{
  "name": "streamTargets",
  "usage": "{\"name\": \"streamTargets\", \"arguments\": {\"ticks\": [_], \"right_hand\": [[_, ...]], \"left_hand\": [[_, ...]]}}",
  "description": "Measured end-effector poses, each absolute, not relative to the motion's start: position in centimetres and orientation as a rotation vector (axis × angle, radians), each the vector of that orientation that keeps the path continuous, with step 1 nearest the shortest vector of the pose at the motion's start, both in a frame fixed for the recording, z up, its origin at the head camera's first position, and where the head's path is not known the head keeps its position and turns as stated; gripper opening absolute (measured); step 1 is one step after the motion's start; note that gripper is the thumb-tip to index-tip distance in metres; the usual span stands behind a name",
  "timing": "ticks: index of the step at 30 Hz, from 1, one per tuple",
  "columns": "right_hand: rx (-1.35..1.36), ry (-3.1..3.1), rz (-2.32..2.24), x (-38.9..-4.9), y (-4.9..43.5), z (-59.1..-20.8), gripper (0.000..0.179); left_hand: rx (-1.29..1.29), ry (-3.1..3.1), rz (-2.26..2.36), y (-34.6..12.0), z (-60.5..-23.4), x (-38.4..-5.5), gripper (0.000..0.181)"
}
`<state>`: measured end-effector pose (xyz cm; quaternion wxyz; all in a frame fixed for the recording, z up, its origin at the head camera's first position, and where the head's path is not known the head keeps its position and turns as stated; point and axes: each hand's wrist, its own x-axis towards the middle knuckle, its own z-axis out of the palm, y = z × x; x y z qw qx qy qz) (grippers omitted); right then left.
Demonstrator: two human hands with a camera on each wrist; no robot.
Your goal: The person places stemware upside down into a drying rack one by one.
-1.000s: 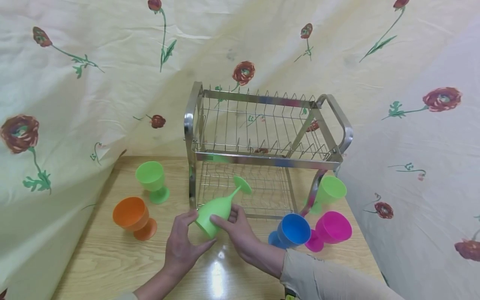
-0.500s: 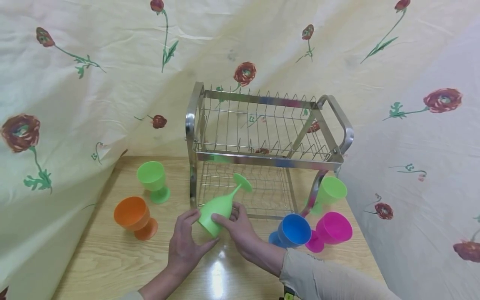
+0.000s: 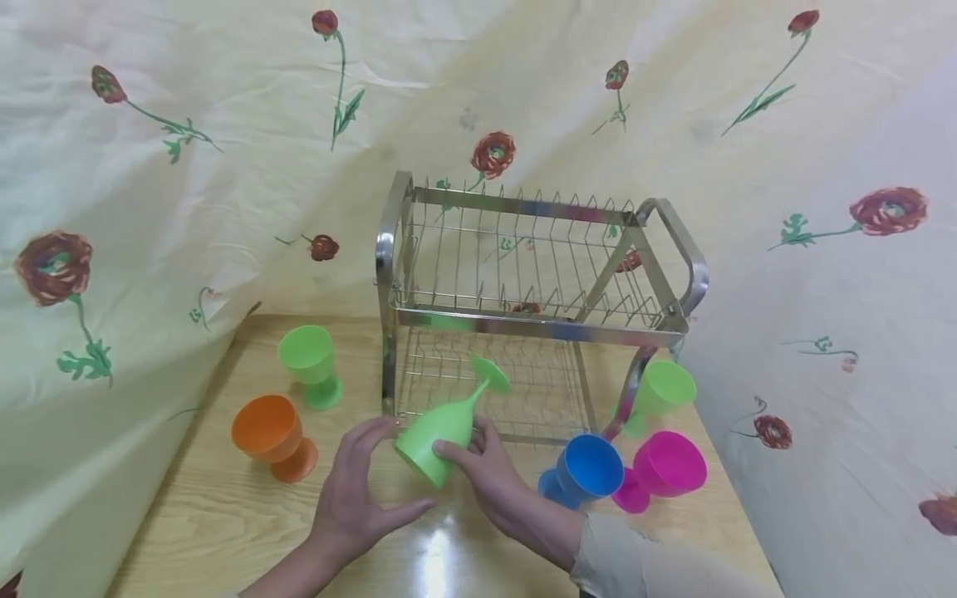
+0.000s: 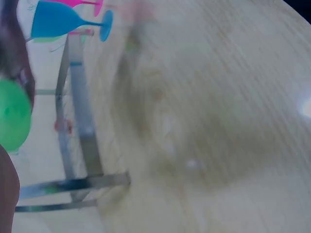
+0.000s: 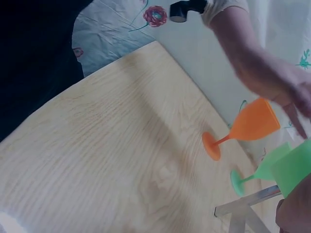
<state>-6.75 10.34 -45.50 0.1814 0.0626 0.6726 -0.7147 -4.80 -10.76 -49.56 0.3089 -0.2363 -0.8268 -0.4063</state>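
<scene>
Head view: a tilted green goblet [image 3: 441, 430] is held by the right hand [image 3: 486, 467] before the dish rack [image 3: 523, 320]; the left hand [image 3: 359, 490], fingers spread, is laid against its bowl. Left wrist view: the blue goblet [image 4: 58, 19] is seen blurred. Right wrist view: an orange goblet [image 5: 245, 127] is seen standing on the surface [image 5: 112, 160].

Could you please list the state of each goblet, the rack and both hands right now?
Held green goblet: tilted, foot toward rack.
Right hand: grips the bowl.
Left hand: open beside the bowl.
Orange goblet: upright.
Left green goblet: upright.
Blue goblet: tilted.
Pink goblet: tilted.
Dish rack: empty.
</scene>
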Motion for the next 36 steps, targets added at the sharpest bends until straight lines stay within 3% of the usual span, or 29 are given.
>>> {"name": "streamTargets", "arguments": {"ticks": [8, 20, 30, 36], "right_hand": [[0.077, 1.941, -2.012, -5.5, 12.0, -45.5, 0.086], [-0.380, 2.099, -1.945, -4.4, 12.8, -44.2, 0.093], [-0.754, 2.357, -1.889, -5.7, 14.3, -39.7, 0.098], [-0.906, 2.454, -1.957, -7.2, 15.9, -36.2, 0.102]], "left_hand": [[-0.529, -2.171, -1.182, -13.9, -43.3, -7.3, 0.095], [-0.244, -2.152, -1.481, -14.1, -32.4, -15.2, 0.062], [-0.090, -2.265, -1.657, -12.5, -29.9, -18.4, 0.069], [-0.067, -2.233, -1.694, -11.9, -29.7, -19.0, 0.062]]}}
